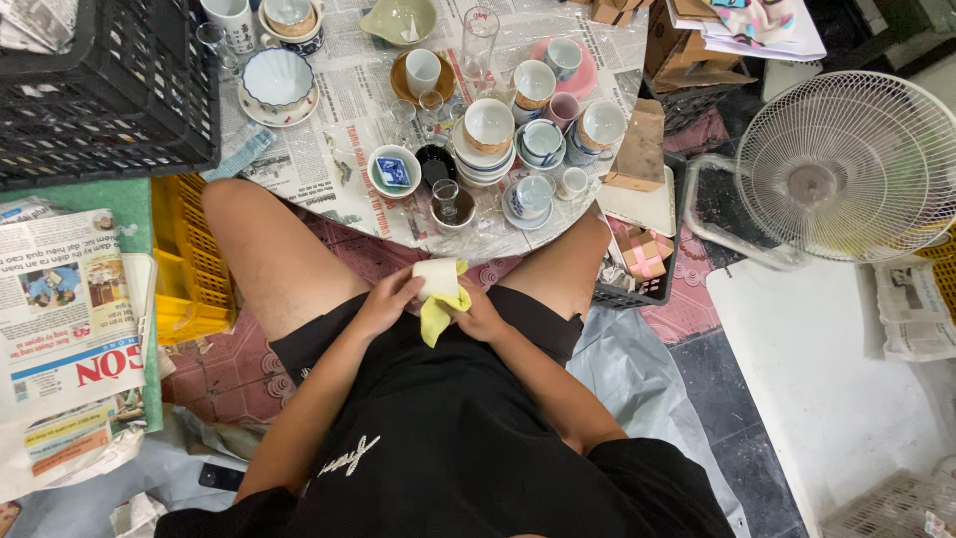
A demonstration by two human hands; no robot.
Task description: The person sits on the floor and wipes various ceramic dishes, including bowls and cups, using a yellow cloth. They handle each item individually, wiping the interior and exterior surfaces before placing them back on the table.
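- Left hand (386, 302): fingers curled around the left side of a small white cup (435, 278), gripping it over the lap.
- Right hand (480, 317): closed on a yellow cloth (438, 317), pressing it against the cup's lower side; the cloth hangs down below the cup between both hands.
- Cup sits between the knees, just in front of the near edge of the bench (339, 120) (not resting on it).
- Bench is low, covered with newspaper and clear plastic, crowded with crockery: a white fluted bowl on a saucer (278, 78) at far left, a small dish with a blue square inside (394, 171), a stack of white plates topped by a cup (488, 130), a tall clear glass (479, 40).
- Black plastic crate (110, 90) at upper left, a yellow crate (189, 264) beside the left knee.
- Loose newspapers (65, 309) lie on the floor at left.
- White electric fan (846, 164) at right, tilted face-up, well apart from the hands.
- Cardboard box (639, 147) touches the bench's right edge.
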